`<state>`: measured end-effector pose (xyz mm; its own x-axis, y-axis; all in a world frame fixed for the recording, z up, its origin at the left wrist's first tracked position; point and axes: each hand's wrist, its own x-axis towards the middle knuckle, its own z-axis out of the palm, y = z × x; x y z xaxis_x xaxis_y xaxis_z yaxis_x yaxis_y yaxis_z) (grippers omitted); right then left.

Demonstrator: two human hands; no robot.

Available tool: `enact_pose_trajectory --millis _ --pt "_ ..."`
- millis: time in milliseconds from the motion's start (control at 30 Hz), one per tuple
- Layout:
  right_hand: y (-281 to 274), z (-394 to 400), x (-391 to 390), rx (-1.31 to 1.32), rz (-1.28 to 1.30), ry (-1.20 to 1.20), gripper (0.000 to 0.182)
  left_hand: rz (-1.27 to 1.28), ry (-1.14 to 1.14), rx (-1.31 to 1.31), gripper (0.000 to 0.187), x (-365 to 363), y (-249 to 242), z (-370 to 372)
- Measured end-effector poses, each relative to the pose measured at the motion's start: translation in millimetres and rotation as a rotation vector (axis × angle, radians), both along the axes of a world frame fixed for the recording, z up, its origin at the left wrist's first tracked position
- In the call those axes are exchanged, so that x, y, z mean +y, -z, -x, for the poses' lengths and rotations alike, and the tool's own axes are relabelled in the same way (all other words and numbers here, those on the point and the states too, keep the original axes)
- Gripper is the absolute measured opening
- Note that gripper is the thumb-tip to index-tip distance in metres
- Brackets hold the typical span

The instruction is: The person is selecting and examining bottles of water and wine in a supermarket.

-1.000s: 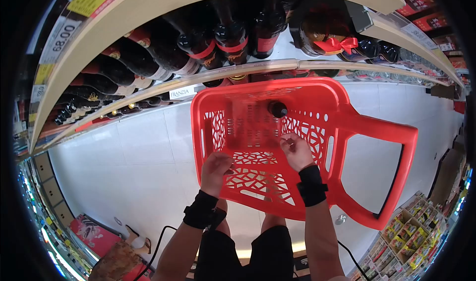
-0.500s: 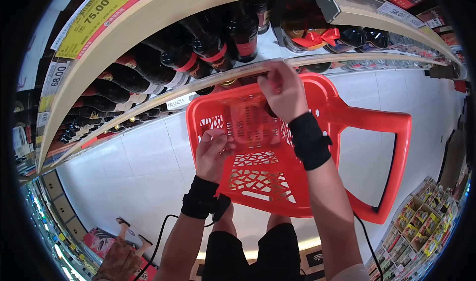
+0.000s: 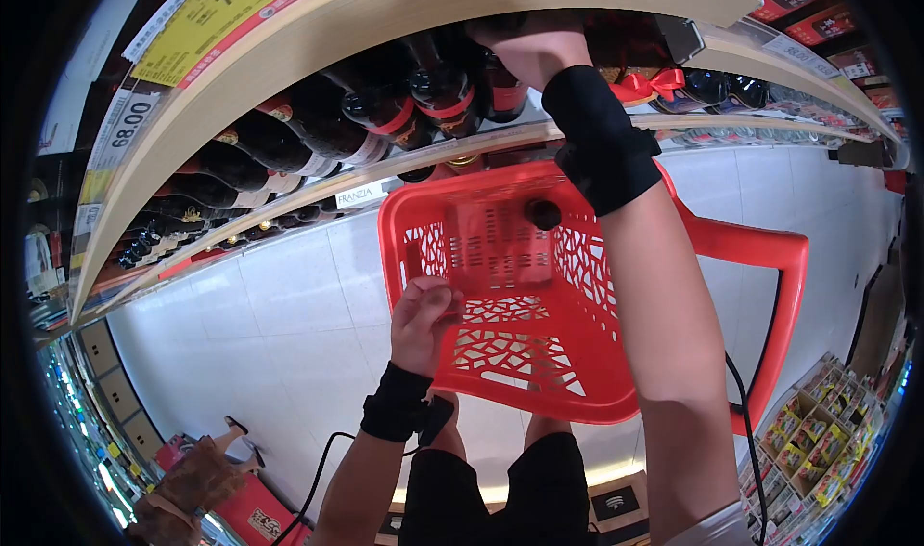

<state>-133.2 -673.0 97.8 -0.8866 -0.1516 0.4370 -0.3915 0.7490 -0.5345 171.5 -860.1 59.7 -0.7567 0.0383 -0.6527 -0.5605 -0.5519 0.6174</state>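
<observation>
My right hand [image 3: 534, 50] reaches up under the upper shelf, beside a dark bottle with a red label [image 3: 502, 91]. Its fingers are hidden in shadow, so any grip is out of sight. My left hand [image 3: 425, 313] is over the left side of a red plastic basket [image 3: 616, 397], fingers curled in, with nothing visible in them. Inside the basket, near its far wall, is a dark round object [image 3: 543, 215] that looks like a bottle end. Black bands wrap both wrists.
More dark bottles [image 3: 371, 113] line the shelf to the left. The upper shelf edge [image 3: 385, 40] overhangs them. A red bow [image 3: 650, 86] sits to the right. The basket's handle [image 3: 784, 305] sticks out rightward. Another person's legs [image 3: 231, 440] show at lower left, beside product racks.
My right hand has moved from above the basket up into the shelf. The dark round object in the basket now shows more fully. My left hand has shifted slightly and curled its fingers.
</observation>
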Motion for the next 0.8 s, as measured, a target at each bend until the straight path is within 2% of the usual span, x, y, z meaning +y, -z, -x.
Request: enact_pose_trajectory --millis 33,167,233,300,333,433,533,633,733,800 --pt "-0.1 1.0 1.5 -0.005 -0.046 -0.042 0.045 -0.003 -0.003 -0.001 0.015 -2.3 1.1 -1.1" --pt "4.4 6.2 2.6 -0.104 -0.055 0.085 0.042 -0.003 -0.013 -0.007 0.011 -12.3 5.3 -4.4" --pt "-0.2 6.4 7.0 -0.136 -0.168 0.045 0.046 0.003 -0.013 -0.014 0.009 -16.3 5.1 -4.7" --pt "-10.0 -4.1 13.9 -0.277 0.012 0.043 0.051 0.014 -0.015 -0.022 0.008 -20.3 4.0 -3.6" --pt "-10.0 -9.2 13.1 -0.286 0.092 0.063 0.047 0.018 -0.018 -0.021 0.008 -22.2 4.3 -3.9" --pt "-1.9 -12.7 18.8 -0.431 0.049 0.102 0.044 0.026 -0.017 -0.026 0.008 -26.1 5.5 -5.7" --pt "-6.9 -27.8 15.8 -0.404 0.341 0.101 0.042 0.028 -0.011 -0.035 0.008 -29.0 5.9 -7.7" --pt "-13.2 -38.5 15.7 -0.42 0.347 0.054 0.031 0.019 -0.012 -0.033 0.008 -30.0 6.9 -12.6" --pt "-8.3 -51.4 18.3 -0.258 0.208 0.115 0.029 0.014 -0.019 -0.031 0.008 -30.1 8.0 -18.3" --pt "-5.9 -62.5 16.0 -0.255 0.348 0.177 0.029 0.02 -0.023 -0.034 0.008 -29.5 5.9 -20.4"
